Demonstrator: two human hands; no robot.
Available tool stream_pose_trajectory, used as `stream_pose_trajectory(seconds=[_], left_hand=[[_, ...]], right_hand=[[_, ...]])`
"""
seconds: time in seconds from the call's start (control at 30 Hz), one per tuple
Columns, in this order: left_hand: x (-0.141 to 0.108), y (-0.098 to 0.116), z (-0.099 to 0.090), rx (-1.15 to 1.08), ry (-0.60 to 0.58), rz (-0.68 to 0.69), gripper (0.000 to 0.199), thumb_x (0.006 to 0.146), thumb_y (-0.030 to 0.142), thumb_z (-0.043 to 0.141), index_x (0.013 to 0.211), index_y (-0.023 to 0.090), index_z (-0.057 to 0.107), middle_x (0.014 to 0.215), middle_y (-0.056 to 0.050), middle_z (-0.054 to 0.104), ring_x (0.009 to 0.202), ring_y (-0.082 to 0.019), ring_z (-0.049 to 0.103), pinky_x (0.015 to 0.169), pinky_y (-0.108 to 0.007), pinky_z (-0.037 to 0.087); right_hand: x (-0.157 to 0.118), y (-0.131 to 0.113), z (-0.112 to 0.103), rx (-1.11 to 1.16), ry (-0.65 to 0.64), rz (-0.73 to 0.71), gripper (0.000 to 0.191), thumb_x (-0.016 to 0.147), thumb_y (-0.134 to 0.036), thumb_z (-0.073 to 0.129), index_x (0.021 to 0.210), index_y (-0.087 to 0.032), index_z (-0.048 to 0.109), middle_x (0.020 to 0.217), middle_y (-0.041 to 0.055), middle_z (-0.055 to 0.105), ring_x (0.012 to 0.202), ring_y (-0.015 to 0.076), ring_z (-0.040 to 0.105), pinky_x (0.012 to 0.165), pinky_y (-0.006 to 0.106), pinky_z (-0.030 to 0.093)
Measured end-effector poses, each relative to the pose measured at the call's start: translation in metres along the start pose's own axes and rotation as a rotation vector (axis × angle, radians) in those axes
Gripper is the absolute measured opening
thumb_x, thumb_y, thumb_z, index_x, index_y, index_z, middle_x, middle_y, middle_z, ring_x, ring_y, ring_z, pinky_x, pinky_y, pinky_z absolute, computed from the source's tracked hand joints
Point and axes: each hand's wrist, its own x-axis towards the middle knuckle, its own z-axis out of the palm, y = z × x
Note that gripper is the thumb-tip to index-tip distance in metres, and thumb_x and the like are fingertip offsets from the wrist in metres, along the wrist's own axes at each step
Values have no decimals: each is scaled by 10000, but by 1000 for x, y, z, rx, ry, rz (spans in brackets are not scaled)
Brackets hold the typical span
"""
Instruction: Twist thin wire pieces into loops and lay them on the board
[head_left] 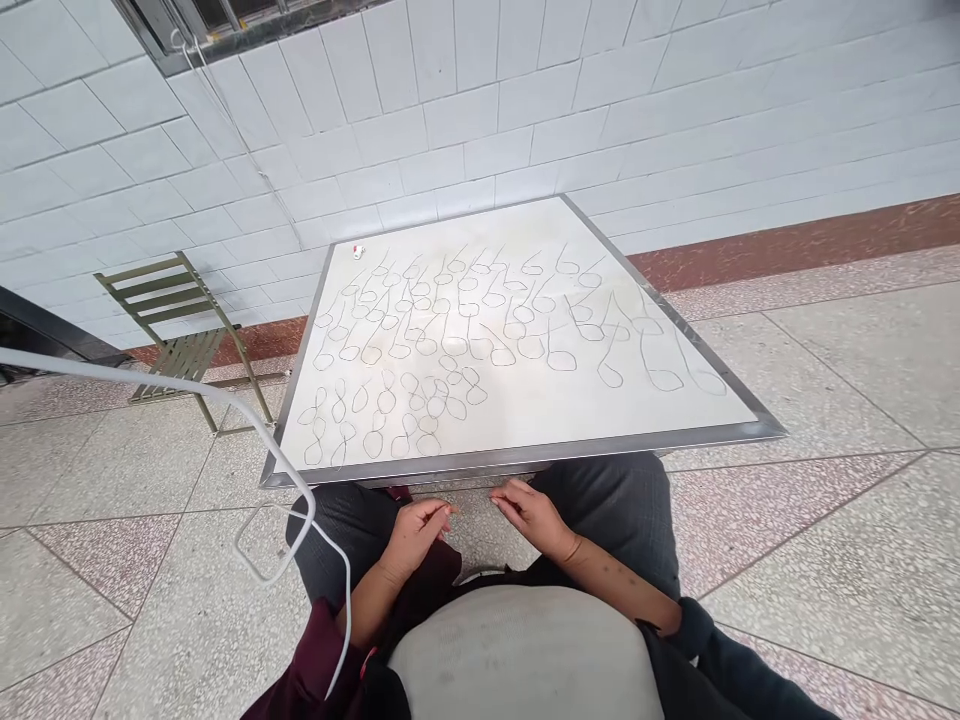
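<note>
My left hand (418, 535) is over my lap, just in front of the table's near edge, with thumb and fingers pressed together. To its right, my right hand (538, 518) is in a similar pinch, thumb against forefinger, above my right thigh. Whatever may be between the fingertips of either hand is too thin or small to make out. Many thin dark wire-like loops (562, 360) lie on the white tabletop (570, 420). Most have a round end and one straight tail; a cluster of smaller loops (427, 400), some figure-eight shaped, lies at the near left.
A grey metal edge (525, 458) frames the table. A small red-and-white object (358, 252) sits at its far left corner. A white cable (225, 395) hangs across the left side. A slatted folding chair (184, 320) stands by the tiled wall (465, 110).
</note>
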Motion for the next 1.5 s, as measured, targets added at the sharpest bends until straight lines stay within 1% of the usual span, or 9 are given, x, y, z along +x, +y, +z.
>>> stream_pose_trajectory(seconds=[0.27,0.37,0.43,0.57,0.67,0.8,0.93,1.23,1.5], left_hand=[[-2,3,4,69,61,63,381,894,443,491,908,144,726,656,-34,630,547,-137,555,554,-247,461],[-2,19,-9,89,65,105,352,894,431,503,926,165,731,721,-42,654,601,-141,575,617,-256,478],[0,32,-22,156,-6,154,347,905,426,487,960,184,731,759,-47,662,659,-149,598,629,-249,483],[8,49,-33,168,-130,164,352,906,433,483,963,189,731,777,-50,659,624,-137,589,584,-238,476],[13,42,-16,42,-78,118,365,883,459,509,941,171,727,757,-53,660,616,-139,584,574,-244,474],[11,23,12,-221,73,-88,474,803,567,562,918,134,713,657,-46,636,516,-133,530,423,-215,372],[4,16,14,-243,173,-113,486,775,593,583,879,134,707,652,-37,619,521,-127,516,422,-210,361],[7,23,10,-245,197,-107,478,757,595,603,849,138,708,626,-26,612,513,-129,519,431,-219,364],[7,25,10,-314,198,-87,468,763,578,615,872,132,708,647,-33,626,522,-130,530,431,-219,362]], right_hand=[[1,-7,0,-7,-41,-48,196,956,-243,463,967,-204,656,835,51,650,783,154,635,715,268,522],[5,-22,-11,-6,-44,-123,183,953,-246,476,975,-206,653,838,48,654,773,146,631,696,256,523],[17,-34,-26,-13,-19,-176,173,948,-241,486,994,-212,651,845,45,657,771,145,629,689,256,522],[69,-40,-75,-93,171,-138,188,947,-231,476,1021,-213,647,869,44,654,799,151,620,722,273,507],[123,-28,-112,-291,276,58,186,938,-259,479,973,-211,656,917,45,647,754,154,598,659,279,471],[181,-8,-136,-567,216,277,215,946,-256,446,985,-219,654,980,58,620,829,176,572,564,268,390],[208,4,-134,-771,48,399,249,968,-281,399,1014,-196,628,1053,106,573,990,227,522,562,271,377],[222,11,-122,-796,0,493,210,940,-200,412,1000,-133,602,1041,154,556,940,239,537,607,297,409],[196,-10,-134,-724,207,504,233,957,-255,356,1040,-136,539,1070,132,548,706,170,546,527,272,340]])
